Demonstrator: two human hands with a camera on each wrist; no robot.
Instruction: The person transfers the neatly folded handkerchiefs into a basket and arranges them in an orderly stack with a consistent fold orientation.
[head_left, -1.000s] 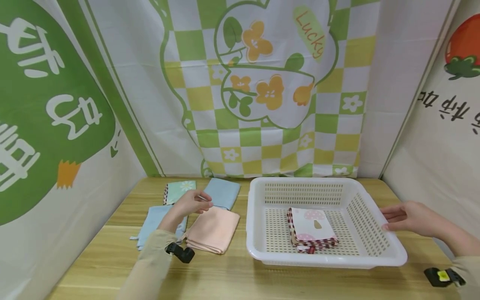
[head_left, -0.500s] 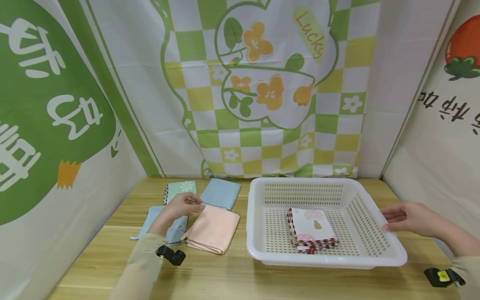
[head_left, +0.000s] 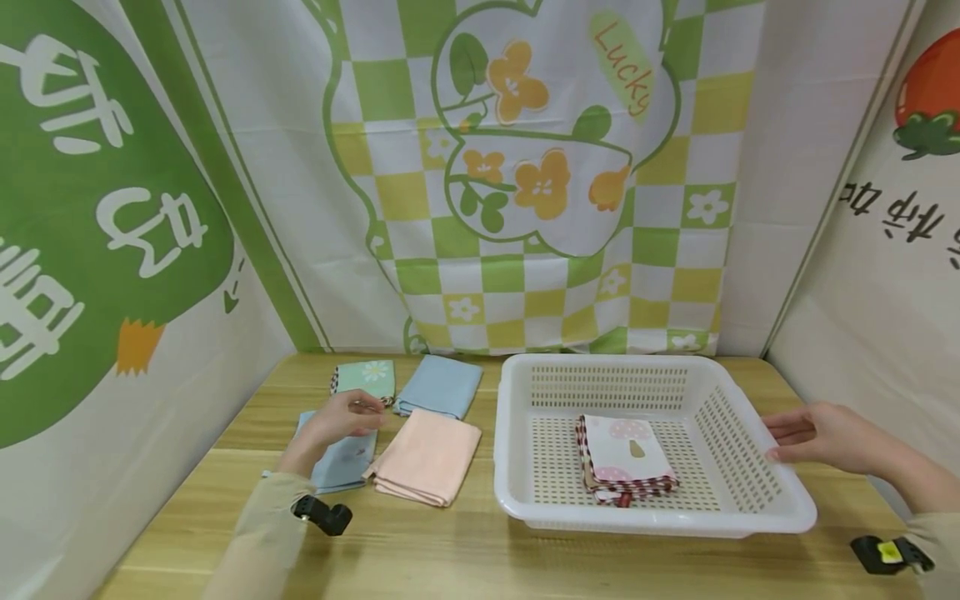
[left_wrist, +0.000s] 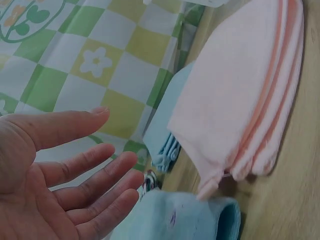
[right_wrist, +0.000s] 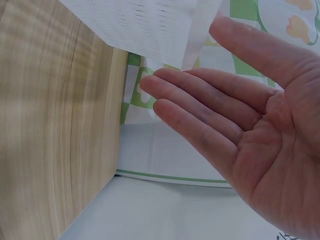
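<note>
My left hand (head_left: 337, 427) hovers above a folded light-blue towel (head_left: 348, 467), fingers loosely extended and holding nothing. In the left wrist view its palm faces a folded peach towel (left_wrist: 230, 90) with a hanging loop at one corner. Behind these lie a second blue towel (head_left: 438, 387) and a mint towel (head_left: 365, 379) with a white daisy. On the other side my right hand (head_left: 828, 433) has its straight fingers beside the right wall of a white plastic basket (head_left: 645, 521), thumb tip right at the rim. Inside the basket is a stack of folded cloths (head_left: 630, 450), the top one mushroom-printed.
Everything stands on a wooden table (head_left: 450, 558). A green-and-white checked curtain (head_left: 540, 300) hangs at the back, with printed cloth walls on both sides. The basket takes up the right half of the table.
My left hand has drawn back leftward, from over the peach towel's far corner to over the front blue towel. The right hand and the basket have stayed in place.
</note>
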